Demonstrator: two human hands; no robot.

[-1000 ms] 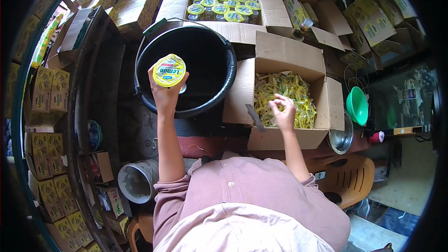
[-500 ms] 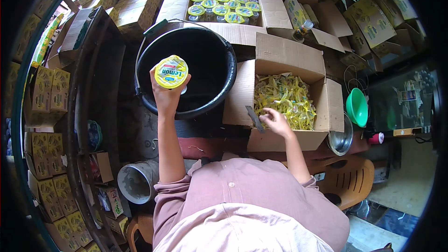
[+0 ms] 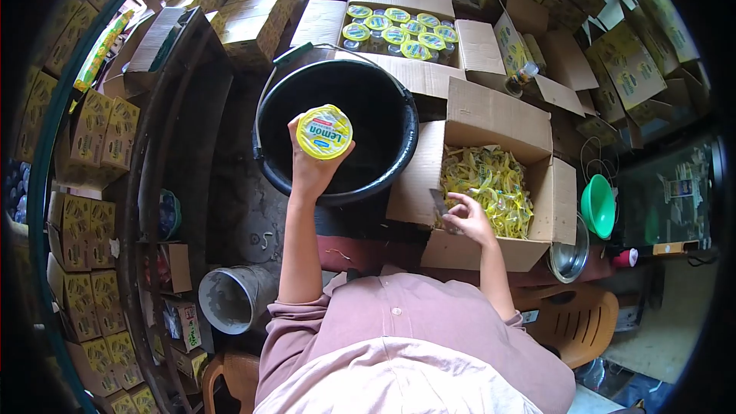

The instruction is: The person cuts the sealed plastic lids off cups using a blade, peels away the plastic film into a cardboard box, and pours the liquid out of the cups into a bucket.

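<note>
My left hand (image 3: 310,172) is wrapped round a cup with a yellow lid (image 3: 324,132) that reads "Lemon", over the near part of a black bucket (image 3: 410,134). My right hand (image 3: 469,218) is at the near left corner of an open cardboard box (image 3: 498,111), its fingers bent beside a dark flat strip (image 3: 439,201). Whether the fingers grip the strip or something else is too small to tell. Yellow plastic wrappers (image 3: 494,184) fill the box. Behind, another open carton holds several yellow-lidded cups (image 3: 396,34).
A green bowl (image 3: 597,205) and a metal bowl (image 3: 569,249) lie right of the box. A grey bucket (image 3: 238,299) stands at lower left. Printed cartons (image 3: 90,234) are stacked on the left, and an orange chair (image 3: 571,322) is at lower right.
The whole view has shifted, so the scene sits lower and further right. My left hand still holds the cup. My right hand has moved from above the wrappers to the box's near left corner.
</note>
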